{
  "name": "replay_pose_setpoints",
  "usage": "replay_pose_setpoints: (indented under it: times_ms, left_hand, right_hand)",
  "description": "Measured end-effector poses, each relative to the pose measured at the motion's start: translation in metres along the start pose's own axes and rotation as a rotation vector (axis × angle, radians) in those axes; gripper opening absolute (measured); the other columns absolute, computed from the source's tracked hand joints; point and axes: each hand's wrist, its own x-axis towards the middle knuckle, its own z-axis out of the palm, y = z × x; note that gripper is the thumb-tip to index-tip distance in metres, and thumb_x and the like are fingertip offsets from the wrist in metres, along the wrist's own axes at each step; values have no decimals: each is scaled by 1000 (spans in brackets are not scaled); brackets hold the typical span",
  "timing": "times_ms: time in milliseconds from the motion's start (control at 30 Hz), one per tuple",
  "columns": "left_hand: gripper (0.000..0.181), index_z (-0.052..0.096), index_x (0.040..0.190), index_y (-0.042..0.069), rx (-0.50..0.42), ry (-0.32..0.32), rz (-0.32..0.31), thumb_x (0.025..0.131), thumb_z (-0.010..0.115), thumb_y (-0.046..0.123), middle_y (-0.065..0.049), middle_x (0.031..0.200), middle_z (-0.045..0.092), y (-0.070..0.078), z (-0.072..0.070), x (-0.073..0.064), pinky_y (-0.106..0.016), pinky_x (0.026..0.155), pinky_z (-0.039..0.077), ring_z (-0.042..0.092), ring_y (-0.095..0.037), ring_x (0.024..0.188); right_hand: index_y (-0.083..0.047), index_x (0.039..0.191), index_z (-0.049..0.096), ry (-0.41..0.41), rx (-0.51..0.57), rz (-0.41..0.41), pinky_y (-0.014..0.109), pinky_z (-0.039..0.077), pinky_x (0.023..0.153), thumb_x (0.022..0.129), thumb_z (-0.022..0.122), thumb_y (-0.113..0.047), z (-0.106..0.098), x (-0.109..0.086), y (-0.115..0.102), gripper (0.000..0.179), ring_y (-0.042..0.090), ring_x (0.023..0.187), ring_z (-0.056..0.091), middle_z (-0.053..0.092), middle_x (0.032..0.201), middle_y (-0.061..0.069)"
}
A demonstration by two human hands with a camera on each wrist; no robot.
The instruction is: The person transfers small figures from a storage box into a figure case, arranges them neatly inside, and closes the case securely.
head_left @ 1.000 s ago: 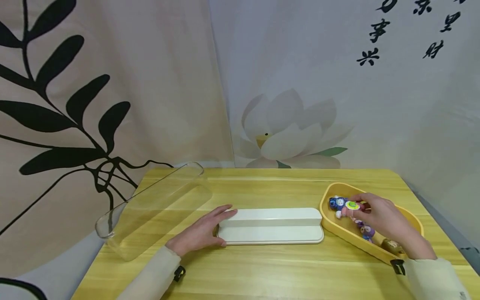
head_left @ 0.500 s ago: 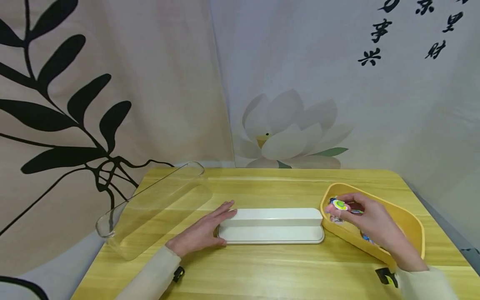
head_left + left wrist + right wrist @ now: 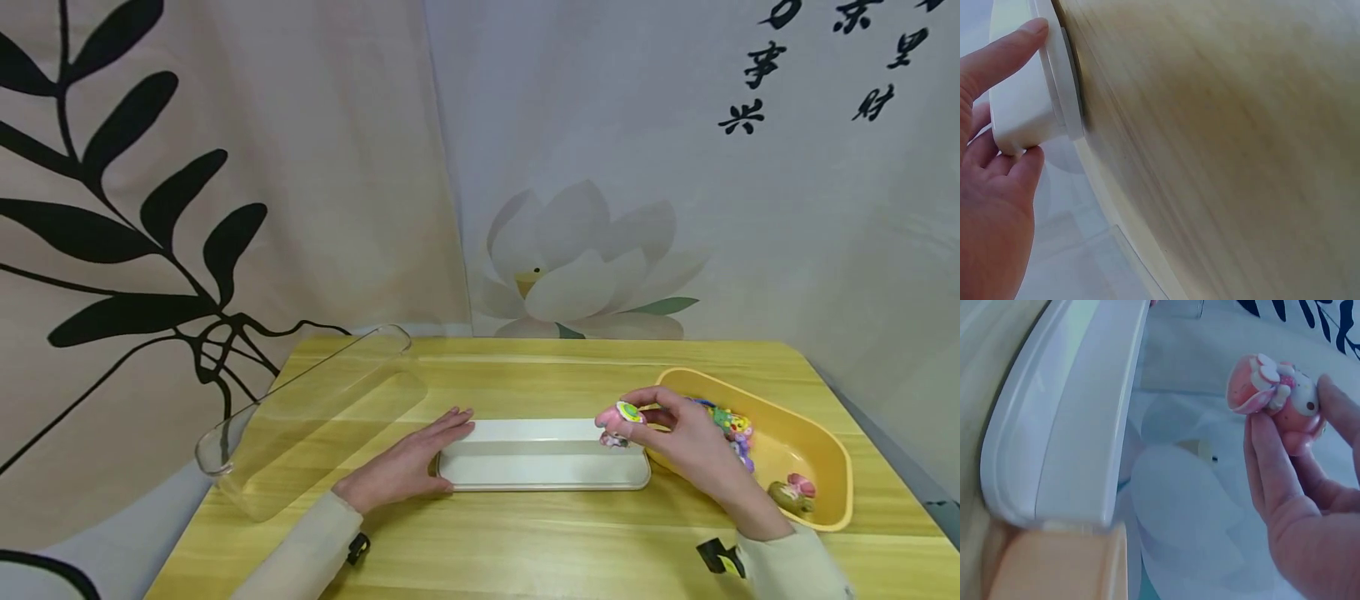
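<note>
A white two-step display stand (image 3: 540, 462) lies lengthwise on the table. At its left end my left hand (image 3: 405, 468) grips it, thumb on the front edge and fingers round the side and back, as the left wrist view also shows. Above the stand's right end my right hand (image 3: 686, 437) pinches a small pink toy figurine (image 3: 1297, 403) with a white face and a green-and-yellow disc (image 3: 630, 412) on its back. Several more colourful figurines (image 3: 738, 429) lie in the yellow tray (image 3: 813, 458) beneath and behind that hand.
At the left, a clear plastic cover (image 3: 315, 417) lies slanted, reaching the table's left edge. The yellow tray's left end adjoins the stand's right end. A printed fabric backdrop (image 3: 360, 167) hangs behind the wooden table (image 3: 540, 550).
My right hand has lifted the pink figurine out of the yellow tray and carried it left to above the stand's right end. My left hand has stayed on the stand.
</note>
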Motion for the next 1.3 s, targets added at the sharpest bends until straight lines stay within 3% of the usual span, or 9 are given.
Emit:
replay_pose_setpoints:
  times_ms: [300,500,667,867,1167,1300]
  left_hand:
    - [94,34,162,12,-13,-11,3,85,87,17,2,173,19,-3,-1,0,-44,123,33,17,-20,158]
    - [94,35,162,11,-19,-14,4,84,87,17,1,173,19,-4,-1,1,-45,123,33,18,-22,158]
    - [94,36,162,12,-22,-11,3,84,88,18,1,172,19,-5,0,0,-46,122,34,19,-22,157]
    - [94,35,163,15,-29,-19,-3,85,87,20,0,173,19,-7,0,1,-47,122,33,16,-19,158]
    - [92,36,162,13,-33,-26,-14,86,87,22,0,173,18,-7,0,1,-45,122,34,16,-17,158]
    - [93,35,163,15,-36,-23,-17,86,87,22,0,173,18,-7,0,1,-46,122,35,17,-18,158]
  right_hand:
    - [-5,120,62,-78,185,-15,27,59,78,91,82,-26,35,9,-9,40,21,103,69,66,118,11]
    - [-3,120,61,-151,228,-18,26,60,76,92,81,-24,63,15,-18,41,24,100,68,67,115,13]
    - [-6,125,65,-167,196,-34,25,61,79,91,82,-26,88,22,-23,43,21,103,68,68,122,9]
    - [-10,115,69,-162,174,-82,26,61,79,90,83,-27,115,29,-25,34,20,100,70,68,115,5]
    - [-19,108,75,-155,-39,-203,25,59,76,90,79,-50,148,34,-28,37,7,85,65,66,98,-9]
    - [-17,107,75,-138,-103,-263,24,55,69,91,78,-48,157,37,-27,35,7,79,61,63,92,-9]
